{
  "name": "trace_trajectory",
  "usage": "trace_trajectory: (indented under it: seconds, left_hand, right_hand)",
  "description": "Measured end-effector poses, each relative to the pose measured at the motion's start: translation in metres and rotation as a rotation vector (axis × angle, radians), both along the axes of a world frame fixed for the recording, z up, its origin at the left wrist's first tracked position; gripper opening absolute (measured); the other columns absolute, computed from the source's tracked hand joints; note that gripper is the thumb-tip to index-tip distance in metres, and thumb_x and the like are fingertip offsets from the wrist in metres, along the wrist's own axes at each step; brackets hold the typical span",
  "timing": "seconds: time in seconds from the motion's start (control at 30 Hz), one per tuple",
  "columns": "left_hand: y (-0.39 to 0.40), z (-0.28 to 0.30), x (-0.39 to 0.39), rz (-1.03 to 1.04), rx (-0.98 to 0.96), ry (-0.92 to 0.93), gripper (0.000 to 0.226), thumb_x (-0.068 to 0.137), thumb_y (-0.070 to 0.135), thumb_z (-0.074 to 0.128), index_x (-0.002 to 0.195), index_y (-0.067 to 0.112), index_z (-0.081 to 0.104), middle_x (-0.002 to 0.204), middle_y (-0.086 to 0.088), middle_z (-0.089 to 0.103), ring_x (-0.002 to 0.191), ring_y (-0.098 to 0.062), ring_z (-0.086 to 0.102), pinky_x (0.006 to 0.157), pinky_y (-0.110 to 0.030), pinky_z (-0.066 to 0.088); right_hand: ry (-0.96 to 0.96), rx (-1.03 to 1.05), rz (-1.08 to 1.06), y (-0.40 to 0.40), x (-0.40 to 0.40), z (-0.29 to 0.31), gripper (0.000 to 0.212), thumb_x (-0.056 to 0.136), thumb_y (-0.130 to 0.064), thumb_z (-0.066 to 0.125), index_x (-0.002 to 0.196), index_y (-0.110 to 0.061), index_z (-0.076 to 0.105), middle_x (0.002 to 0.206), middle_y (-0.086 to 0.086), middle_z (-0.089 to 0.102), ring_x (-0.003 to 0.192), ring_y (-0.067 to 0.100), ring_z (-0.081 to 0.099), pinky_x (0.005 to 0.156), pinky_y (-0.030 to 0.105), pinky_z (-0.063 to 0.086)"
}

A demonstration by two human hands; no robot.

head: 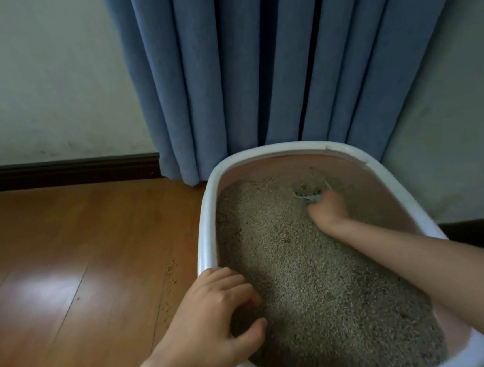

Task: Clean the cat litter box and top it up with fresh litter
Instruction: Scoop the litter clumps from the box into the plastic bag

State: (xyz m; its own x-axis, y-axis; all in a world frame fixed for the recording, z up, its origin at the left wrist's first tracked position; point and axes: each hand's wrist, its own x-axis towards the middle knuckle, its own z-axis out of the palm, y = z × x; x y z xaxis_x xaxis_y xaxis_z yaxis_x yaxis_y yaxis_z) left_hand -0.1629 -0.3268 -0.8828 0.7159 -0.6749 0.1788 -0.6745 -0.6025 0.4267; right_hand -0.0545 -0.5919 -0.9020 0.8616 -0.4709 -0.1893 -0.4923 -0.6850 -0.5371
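A white-rimmed litter box with pink inner walls stands on the floor, filled with grey-brown litter. My left hand grips the near left rim, fingers curled over the edge into the box. My right hand reaches deep into the far part of the box and holds a pale scoop, blurred and partly buried in the litter. The scoop's handle is hidden by my hand.
A blue curtain hangs right behind the box against a pale wall. Wooden floor spreads to the left, with a few spilled litter grains beside the box. A dark skirting board runs along the wall.
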Motion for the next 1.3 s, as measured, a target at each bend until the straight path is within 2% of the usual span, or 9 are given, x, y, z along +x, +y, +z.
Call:
trace_trajectory:
  seconds: [0.2,0.37,0.5,0.57,0.73,0.93,1.07,1.2,1.3]
  left_hand:
    - [0.001,0.003,-0.005,0.009,0.007,0.012,0.022,0.082,0.050,0.055,0.083,0.030,0.064,0.076,0.015,0.054,0.082,-0.004,0.047,0.086,-0.020,0.035]
    - [0.005,0.006,-0.009,-0.041,-0.009,0.001,0.023,0.090,0.042,0.052,0.083,0.025,0.065,0.078,0.012,0.057,0.082,-0.008,0.049,0.087,-0.029,0.039]
    - [0.018,-0.005,-0.018,-0.034,-0.152,0.007,0.027,0.093,0.034,0.056,0.074,0.019,0.066,0.071,0.010,0.054,0.078,-0.011,0.051,0.092,-0.030,0.042]
    - [0.019,-0.010,-0.019,-0.017,-0.211,-0.003,0.028,0.093,0.032,0.057,0.072,0.017,0.067,0.068,0.009,0.053,0.077,-0.011,0.051,0.096,-0.028,0.039]
    - [0.015,-0.014,-0.018,-0.009,-0.208,-0.019,0.034,0.094,0.033,0.054,0.067,0.015,0.065,0.065,0.005,0.051,0.073,-0.014,0.047,0.088,-0.029,0.041]
    - [0.015,-0.017,-0.017,-0.012,-0.217,-0.033,0.037,0.093,0.035,0.052,0.065,0.014,0.064,0.066,0.003,0.049,0.073,-0.016,0.045,0.087,-0.035,0.042]
    - [0.015,-0.018,-0.015,-0.023,-0.174,-0.052,0.038,0.093,0.036,0.050,0.063,0.016,0.062,0.068,0.004,0.046,0.074,-0.016,0.044,0.088,-0.036,0.041]
    - [0.014,-0.018,-0.015,-0.037,-0.098,-0.072,0.041,0.093,0.038,0.045,0.062,0.016,0.061,0.069,0.003,0.045,0.075,-0.016,0.042,0.088,-0.036,0.040]
    - [0.015,-0.017,-0.015,-0.042,-0.071,-0.076,0.041,0.093,0.037,0.043,0.062,0.017,0.060,0.069,0.003,0.045,0.076,-0.016,0.042,0.088,-0.035,0.039]
  right_hand:
    - [-0.234,0.131,0.064,-0.001,-0.012,0.003,0.023,0.097,-0.021,0.052,0.082,-0.008,0.064,0.088,0.014,0.068,0.072,0.024,0.061,0.067,0.036,0.051]
    - [-0.158,0.150,0.329,0.006,-0.036,0.023,0.029,0.093,-0.032,0.059,0.093,-0.006,0.073,0.091,0.020,0.071,0.082,0.038,0.066,0.066,0.043,0.053]
    - [-0.009,0.089,0.482,0.022,-0.042,0.043,0.031,0.088,-0.040,0.064,0.089,-0.011,0.075,0.067,0.009,0.068,0.050,0.016,0.054,0.045,0.026,0.036]
    - [0.056,0.025,0.548,0.032,-0.033,0.055,0.034,0.086,-0.039,0.066,0.086,-0.006,0.073,0.058,0.003,0.056,0.044,0.011,0.041,0.041,0.024,0.029]
    - [0.246,-0.329,0.727,0.059,0.003,0.097,0.021,0.082,-0.031,0.071,0.082,-0.012,0.062,0.069,-0.001,0.054,0.055,0.013,0.045,0.045,0.024,0.033]
    - [0.559,-0.704,0.919,0.118,0.043,0.105,0.015,0.092,-0.027,0.060,0.098,-0.014,0.062,0.084,0.003,0.053,0.055,0.012,0.042,0.045,0.019,0.034]
    - [0.431,-0.636,0.969,0.115,0.054,0.087,0.023,0.085,-0.029,0.069,0.097,-0.010,0.067,0.094,0.003,0.068,0.069,0.014,0.058,0.060,0.023,0.048]
    - [0.316,-0.386,1.032,0.074,0.054,0.085,0.024,0.086,-0.033,0.068,0.069,-0.021,0.056,0.068,-0.004,0.054,0.057,0.010,0.046,0.053,0.022,0.038]
    - [0.251,-0.642,1.127,0.066,0.049,0.073,0.027,0.094,-0.040,0.053,0.082,-0.017,0.061,0.072,-0.004,0.057,0.060,0.011,0.050,0.058,0.029,0.045]
